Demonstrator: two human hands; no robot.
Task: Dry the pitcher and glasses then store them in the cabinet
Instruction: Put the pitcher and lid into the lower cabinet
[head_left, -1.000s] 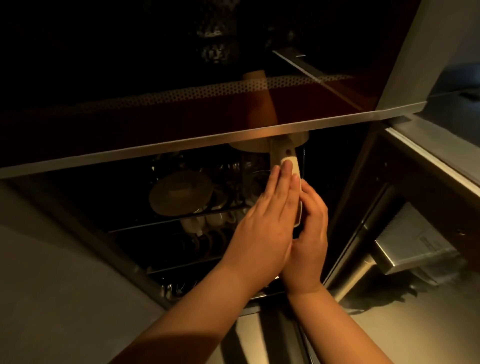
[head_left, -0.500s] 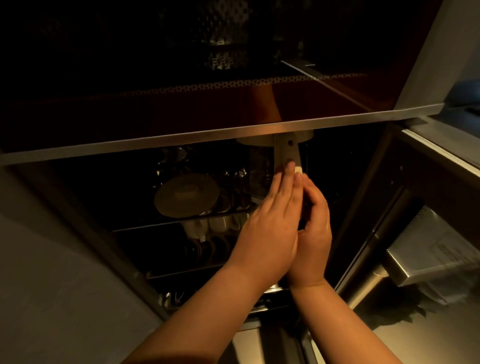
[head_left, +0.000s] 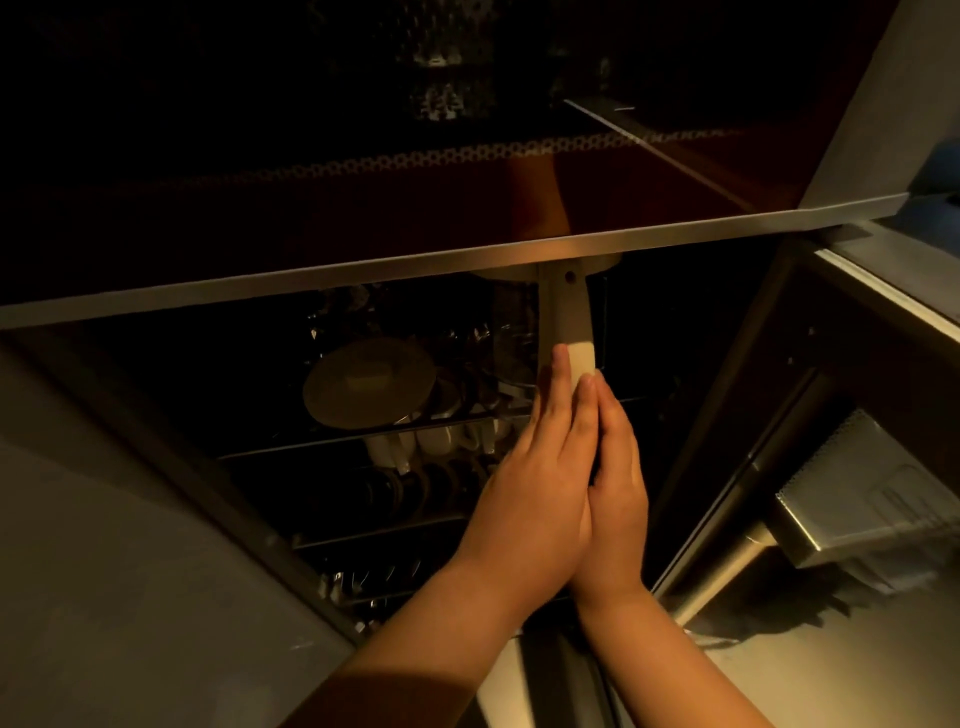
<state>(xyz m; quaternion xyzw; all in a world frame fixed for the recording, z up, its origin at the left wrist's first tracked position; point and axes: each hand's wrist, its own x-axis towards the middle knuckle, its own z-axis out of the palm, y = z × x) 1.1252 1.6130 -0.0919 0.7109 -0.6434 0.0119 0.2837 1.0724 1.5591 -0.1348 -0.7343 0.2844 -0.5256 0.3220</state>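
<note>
The pitcher (head_left: 563, 312), clear glass with a white lid and a long white handle, stands upright on the top wire shelf inside the open cabinet (head_left: 415, 262). Its top is partly hidden behind the lifted door's lower edge. My left hand (head_left: 535, 467) and my right hand (head_left: 618, 483) reach up side by side, pressed against each other, fingers straight. Only their fingertips touch the lower end of the handle. No glasses can be made out in the dim light.
A round pale plate (head_left: 369, 382) leans on the same shelf left of the pitcher. White cups (head_left: 415, 447) hang on the rack below, with dark dishes under them. A metal range hood (head_left: 857, 493) juts out at the right. A grey wall panel (head_left: 104, 545) fills the lower left.
My right hand has uncurled from the pitcher handle. Both hands have slid down it, so only the fingertips touch its lower end now.
</note>
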